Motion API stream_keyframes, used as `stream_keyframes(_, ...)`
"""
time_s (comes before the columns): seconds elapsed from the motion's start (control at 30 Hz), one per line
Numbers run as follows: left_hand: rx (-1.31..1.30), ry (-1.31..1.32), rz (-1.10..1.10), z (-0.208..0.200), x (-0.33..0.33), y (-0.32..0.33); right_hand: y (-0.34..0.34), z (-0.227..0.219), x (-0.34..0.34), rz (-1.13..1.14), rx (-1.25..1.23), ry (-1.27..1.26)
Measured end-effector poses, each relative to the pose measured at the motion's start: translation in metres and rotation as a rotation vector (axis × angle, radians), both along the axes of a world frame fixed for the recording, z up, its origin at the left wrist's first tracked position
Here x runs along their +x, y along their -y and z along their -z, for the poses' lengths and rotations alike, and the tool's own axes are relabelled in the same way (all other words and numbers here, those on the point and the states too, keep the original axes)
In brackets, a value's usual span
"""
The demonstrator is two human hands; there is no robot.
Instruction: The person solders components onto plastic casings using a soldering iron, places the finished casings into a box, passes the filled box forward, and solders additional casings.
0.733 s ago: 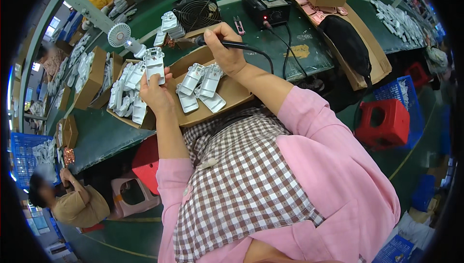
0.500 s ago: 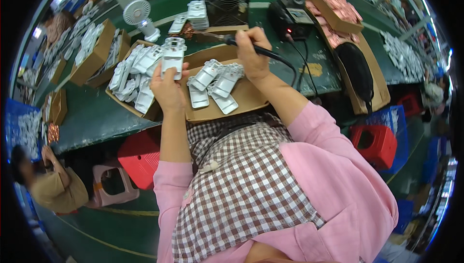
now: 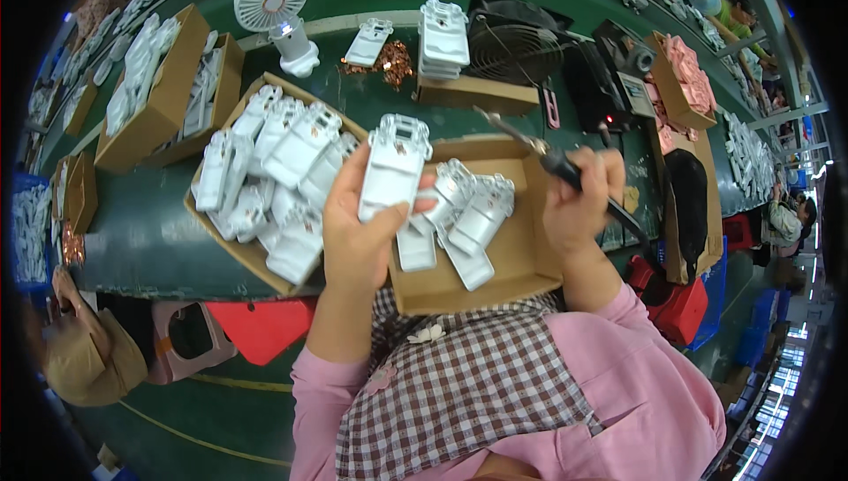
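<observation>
My left hand point(image 3: 353, 229) grips a white plastic casing point(image 3: 391, 182) upright, thumb on its lower face; a small copper-coloured spot shows near its top. In my right hand point(image 3: 579, 207) is a soldering iron point(image 3: 556, 165), its tip pointing up and left, apart from the casing. Below both hands stands a shallow cardboard box point(image 3: 530, 247) with several similar casings point(image 3: 477, 220) at its left side. Another cardboard box on the left is heaped with white casings point(image 3: 300, 150). Beyond my hands lie small copper-coloured pieces point(image 3: 395, 62), beside a single casing point(image 3: 368, 41).
A stack of casings point(image 3: 443, 35) stands on a cardboard piece by a black fan point(image 3: 517, 50). A small white fan point(image 3: 272, 0) is at the far left. The black soldering station point(image 3: 594, 83) and a black pouch point(image 3: 685, 203) are to the right. Red stools stand below the bench.
The soldering iron's tip has moved from beside the copper-coloured pieces to the right of the held casing. My view has shifted, and the bench appears closer. Both hands keep their holds.
</observation>
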State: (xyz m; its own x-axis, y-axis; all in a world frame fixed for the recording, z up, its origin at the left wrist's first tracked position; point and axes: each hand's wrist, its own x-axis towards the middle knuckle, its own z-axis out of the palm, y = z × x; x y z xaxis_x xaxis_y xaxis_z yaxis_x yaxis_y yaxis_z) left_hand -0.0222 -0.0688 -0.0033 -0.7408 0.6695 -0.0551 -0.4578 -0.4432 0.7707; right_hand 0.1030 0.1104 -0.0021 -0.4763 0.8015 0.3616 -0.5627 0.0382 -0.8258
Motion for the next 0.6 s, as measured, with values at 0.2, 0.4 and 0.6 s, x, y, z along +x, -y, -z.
stream_keyframes(0.2, -0.153, -0.012, 0.083, 0.003, -0.011, -0.005, -0.003, 0.005, 0.005, 0.006, 0.041, 0.066)
stream_keyframes(0.4, -0.272, -0.163, -0.116, 0.001, 0.001, -0.023, -0.008, -0.002, -0.006, 0.078, 0.122, 0.086)
stream_keyframes(0.6, -0.374, -0.251, -0.244, -0.002, 0.003, -0.03, -0.008, 0.003, 0.001, -0.047, 0.152, 0.08)
